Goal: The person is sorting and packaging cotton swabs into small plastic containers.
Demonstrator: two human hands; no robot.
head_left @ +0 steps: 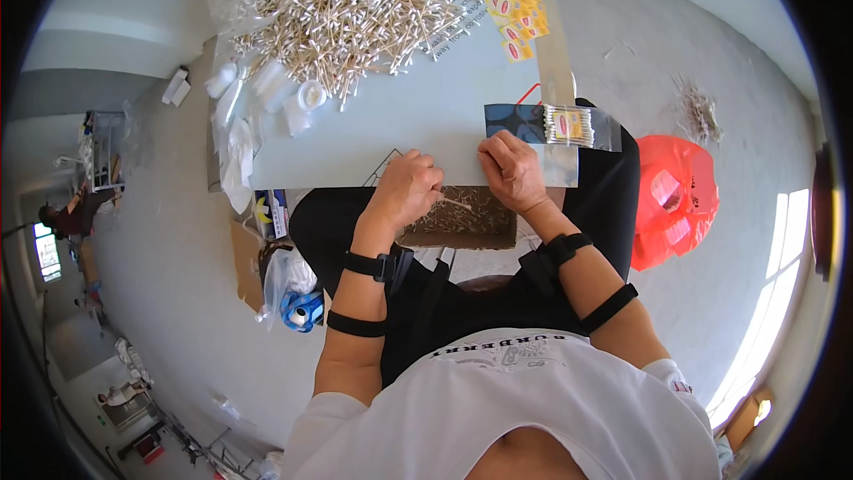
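Note:
My left hand [410, 185] is closed at the table's near edge. A cotton swab [456, 202] sticks out from under its curled fingers, above an open cardboard box [462, 238] with many loose swabs in it. To the right, my right hand [513, 167] is also closed, fingers bent down at the same edge; whatever they may hold is hidden. Just beyond it lies a clear packet of cotton swabs [569, 125] with a yellow label, beside a dark blue strip [514, 123]. A large heap of loose cotton swabs [355, 13] covers the far left of the table.
Yellow label cards [515, 13] lie scattered at the far right of the table [409, 129]. Small clear plastic tubs [311, 95] stand at its left. A red plastic bag [675, 200] sits on the floor at right. Under the table's left side are a carton [246, 262] and bags.

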